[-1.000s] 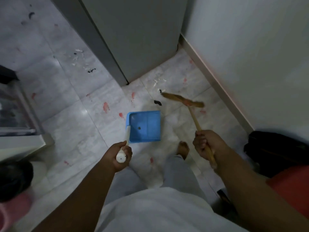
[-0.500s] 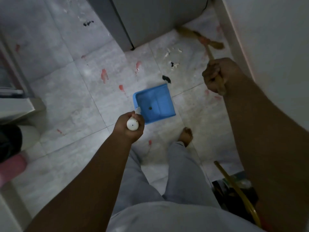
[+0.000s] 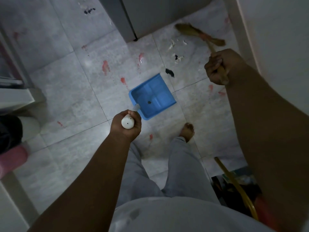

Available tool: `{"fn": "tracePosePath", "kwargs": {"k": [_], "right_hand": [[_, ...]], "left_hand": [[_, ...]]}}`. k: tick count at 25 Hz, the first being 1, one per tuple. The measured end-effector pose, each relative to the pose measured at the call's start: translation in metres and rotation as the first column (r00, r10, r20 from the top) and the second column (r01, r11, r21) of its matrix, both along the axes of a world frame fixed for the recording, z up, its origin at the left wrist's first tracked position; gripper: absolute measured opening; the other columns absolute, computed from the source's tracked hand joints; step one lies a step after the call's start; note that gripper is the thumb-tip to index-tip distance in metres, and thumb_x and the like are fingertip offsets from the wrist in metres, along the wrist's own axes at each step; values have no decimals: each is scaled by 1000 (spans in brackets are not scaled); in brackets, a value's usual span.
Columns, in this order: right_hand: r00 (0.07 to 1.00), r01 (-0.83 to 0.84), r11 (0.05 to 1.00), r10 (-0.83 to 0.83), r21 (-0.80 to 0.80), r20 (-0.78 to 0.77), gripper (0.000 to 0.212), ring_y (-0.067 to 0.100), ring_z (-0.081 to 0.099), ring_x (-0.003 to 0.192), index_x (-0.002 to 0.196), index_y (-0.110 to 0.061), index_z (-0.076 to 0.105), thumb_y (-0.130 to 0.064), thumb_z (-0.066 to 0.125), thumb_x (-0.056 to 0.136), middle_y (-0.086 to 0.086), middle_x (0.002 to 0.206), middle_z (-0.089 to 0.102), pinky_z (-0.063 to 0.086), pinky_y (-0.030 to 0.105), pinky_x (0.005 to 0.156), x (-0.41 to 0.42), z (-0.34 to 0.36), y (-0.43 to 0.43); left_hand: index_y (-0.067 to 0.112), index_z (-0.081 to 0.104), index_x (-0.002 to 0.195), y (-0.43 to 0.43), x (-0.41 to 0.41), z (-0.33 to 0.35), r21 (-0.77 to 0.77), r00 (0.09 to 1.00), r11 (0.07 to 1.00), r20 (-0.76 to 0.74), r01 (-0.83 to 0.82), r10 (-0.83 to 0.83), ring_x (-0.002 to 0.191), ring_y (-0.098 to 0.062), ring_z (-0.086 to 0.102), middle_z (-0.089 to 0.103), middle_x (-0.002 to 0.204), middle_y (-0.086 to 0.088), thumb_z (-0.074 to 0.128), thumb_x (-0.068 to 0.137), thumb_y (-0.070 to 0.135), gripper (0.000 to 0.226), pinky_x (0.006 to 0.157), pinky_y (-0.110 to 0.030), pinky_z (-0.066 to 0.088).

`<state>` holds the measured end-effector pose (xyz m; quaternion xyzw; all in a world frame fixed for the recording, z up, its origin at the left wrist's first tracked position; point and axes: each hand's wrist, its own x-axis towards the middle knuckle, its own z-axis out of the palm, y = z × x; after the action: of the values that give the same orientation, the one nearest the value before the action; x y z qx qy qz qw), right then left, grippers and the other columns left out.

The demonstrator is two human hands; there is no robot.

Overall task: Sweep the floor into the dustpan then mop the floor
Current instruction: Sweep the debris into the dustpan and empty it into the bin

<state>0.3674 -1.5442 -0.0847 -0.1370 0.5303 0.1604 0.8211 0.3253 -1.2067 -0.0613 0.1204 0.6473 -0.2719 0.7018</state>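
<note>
A blue dustpan (image 3: 153, 96) rests on the pale tiled floor (image 3: 66, 101), with one dark speck inside it. My left hand (image 3: 126, 125) grips its white handle (image 3: 127, 123) from above. My right hand (image 3: 217, 68) is closed on the wooden broom handle. The brown broom head (image 3: 199, 35) lies on the floor beyond the hand, near the cabinet corner and the wall. White paper scraps (image 3: 176, 47) and a black scrap (image 3: 169, 72) lie between the broom head and the dustpan's open edge.
A grey cabinet (image 3: 147, 15) stands ahead; a white wall (image 3: 275, 30) with a skirting runs on the right. Red stains dot the tiles. More scraps (image 3: 89, 10) lie far left. My bare foot (image 3: 188, 131) stands behind the dustpan. Dark items sit at lower right, a pink object at left.
The broom head has moved away from the dustpan to the far corner by the cabinet. The view has shifted forward and down; the dustpan has turned slightly on the floor.
</note>
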Motion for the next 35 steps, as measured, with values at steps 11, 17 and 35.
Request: {"fn": "tracePosePath", "kwargs": {"k": [11,17,35], "right_hand": [[983,-135,991,132,-17,-130,30,3,36,34,71,-16,38,-17,36,100,-8,46,36,32,14,32,-23,-17,12],[970,-179,983,184,45,-161,29,2,33,34,72,-15,42,-18,36,100,-11,45,33,25,9,32,-81,32,32],[869,-453,889,426,-61,-252,21,1,33,36,79,-17,44,-19,39,99,-9,48,37,28,13,30,-71,31,69]], "left_hand": [[1,40,139,0,-28,-19,-14,985,986,43,-168,168,41,-16,56,53,56,-8,50,95,14,47,38,-21,50],[10,47,131,9,-7,-11,-6,997,997,7,-71,71,41,-13,53,51,62,-4,56,92,12,40,40,-19,50],[3,40,140,32,-19,-11,7,998,998,-24,-64,64,37,-16,51,51,55,-10,58,93,16,52,38,-21,50]]}}
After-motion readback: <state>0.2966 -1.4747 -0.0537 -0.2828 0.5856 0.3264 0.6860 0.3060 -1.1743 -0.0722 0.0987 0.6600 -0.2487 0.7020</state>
